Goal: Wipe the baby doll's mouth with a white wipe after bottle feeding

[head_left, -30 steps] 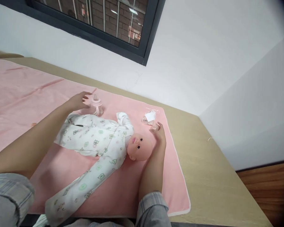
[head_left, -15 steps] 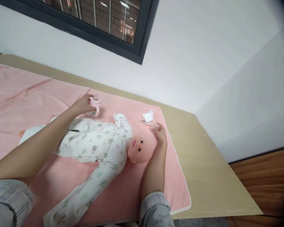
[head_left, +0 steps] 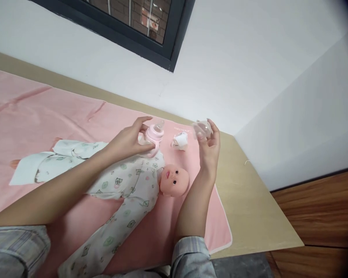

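My left hand (head_left: 133, 137) is wrapped round a baby bottle (head_left: 154, 135) with a pink collar and handle and a clear teat on top. It holds the bottle over the doll's upper body, teat tilted up to the right. In my right hand (head_left: 210, 144) is a clear bottle cap (head_left: 202, 129), pinched between thumb and fingers above the blanket's far right corner. Below lies a baby doll (head_left: 175, 180) on its back, head to the right, in a white printed outfit (head_left: 116, 181). One long sleeve stretches toward me.
A pink blanket (head_left: 23, 100) covers much of the wooden table (head_left: 249, 216). A small clear container with a white label (head_left: 180, 141) stands between my hands. Behind the table are a white wall and a dark window frame (head_left: 165, 61). Wooden panelling (head_left: 330, 208) is at the right.
My left hand has carried the bottle right, from beside the doll's body to over its chest. My right hand has lifted the clear cap up off the blanket.
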Demonstrator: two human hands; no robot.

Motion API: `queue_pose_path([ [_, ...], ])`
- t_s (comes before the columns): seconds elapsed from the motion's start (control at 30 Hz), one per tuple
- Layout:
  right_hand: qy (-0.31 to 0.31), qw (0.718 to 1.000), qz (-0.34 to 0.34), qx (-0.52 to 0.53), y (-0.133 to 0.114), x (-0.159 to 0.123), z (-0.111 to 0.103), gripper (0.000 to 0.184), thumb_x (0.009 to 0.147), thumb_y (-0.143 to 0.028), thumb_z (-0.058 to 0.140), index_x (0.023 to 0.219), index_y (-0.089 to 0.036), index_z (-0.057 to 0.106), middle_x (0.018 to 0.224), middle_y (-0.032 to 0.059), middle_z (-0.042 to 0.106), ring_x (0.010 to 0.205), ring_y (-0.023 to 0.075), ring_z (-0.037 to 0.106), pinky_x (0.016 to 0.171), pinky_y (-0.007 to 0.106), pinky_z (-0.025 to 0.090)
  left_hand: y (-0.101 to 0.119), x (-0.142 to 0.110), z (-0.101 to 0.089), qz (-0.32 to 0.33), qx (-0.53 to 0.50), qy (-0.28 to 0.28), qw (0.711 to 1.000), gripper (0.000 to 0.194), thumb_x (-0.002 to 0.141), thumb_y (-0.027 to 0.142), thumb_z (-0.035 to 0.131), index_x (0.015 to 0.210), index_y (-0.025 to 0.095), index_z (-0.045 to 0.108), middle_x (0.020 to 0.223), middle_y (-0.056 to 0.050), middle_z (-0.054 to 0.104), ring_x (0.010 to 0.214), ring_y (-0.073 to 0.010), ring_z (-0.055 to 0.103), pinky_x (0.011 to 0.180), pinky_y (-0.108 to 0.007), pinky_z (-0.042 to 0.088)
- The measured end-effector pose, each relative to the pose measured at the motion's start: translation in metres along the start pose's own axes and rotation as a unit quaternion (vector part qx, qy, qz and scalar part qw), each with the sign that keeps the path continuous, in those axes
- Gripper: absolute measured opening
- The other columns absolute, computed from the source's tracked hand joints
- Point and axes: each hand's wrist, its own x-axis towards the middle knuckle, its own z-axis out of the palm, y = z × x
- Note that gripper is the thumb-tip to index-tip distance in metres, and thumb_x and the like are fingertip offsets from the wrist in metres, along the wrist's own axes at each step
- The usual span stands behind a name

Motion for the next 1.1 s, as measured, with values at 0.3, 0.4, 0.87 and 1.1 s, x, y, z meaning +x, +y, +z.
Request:
queue_pose_path([
  [0.3,-0.148,0.988,0.024,-0.031,-0.015,-0.021,0.071,0.059,0.085,-0.048,0.071,0.138,-0.03,0.052,0.141,0.005,0.055,0.131,0.0211,0.056,0.115,0.043,0.046,0.009,-0.017,0.004,0.029,0.058,0.015,0.998,0.083,0.077,0.044,0.066,0.15,0.018,0.034,0.129,-0.012,0.063,0.118,-0.0345,0.06,0.098,-0.044,0.048],
  [0.4,-0.186,0.981,0.044,-0.034,-0.015,-0.024,0.078,0.061,0.085,-0.048,0.071,0.14,-0.031,0.051,0.144,0.0041,0.053,0.132,0.0215,0.055,0.115,0.044,0.047,0.008,-0.02,0.001,0.033,0.063,0.024,0.997,0.081,0.08,0.045,0.066,0.149,0.02,0.034,0.128,-0.011,0.063,0.116,-0.0343,0.061,0.099,-0.045,0.048],
  [0.87,-0.186,0.98,0.073,-0.012,-0.019,-0.03,0.089,0.085,0.08,-0.047,0.076,0.153,-0.038,0.032,0.143,0.004,0.052,0.127,0.0241,0.059,0.103,0.045,0.057,0.004,-0.025,-0.004,0.058,0.087,0.011,0.994,0.096,0.085,0.053,0.066,0.159,0.019,0.016,0.139,-0.014,0.058,0.118,-0.0366,0.06,0.1,-0.047,0.049],
  [1.1,-0.027,0.997,0.034,-0.067,0.005,-0.005,0.028,0.094,0.078,-0.044,0.076,0.155,-0.037,0.022,0.153,0.0095,0.041,0.131,0.0245,0.055,0.103,0.043,0.054,0.012,-0.036,-0.018,0.075,0.104,0.009,0.992,0.078,0.092,0.05,0.06,0.157,0.022,0.028,0.139,-0.009,0.059,0.122,-0.0344,0.057,0.104,-0.047,0.045],
])
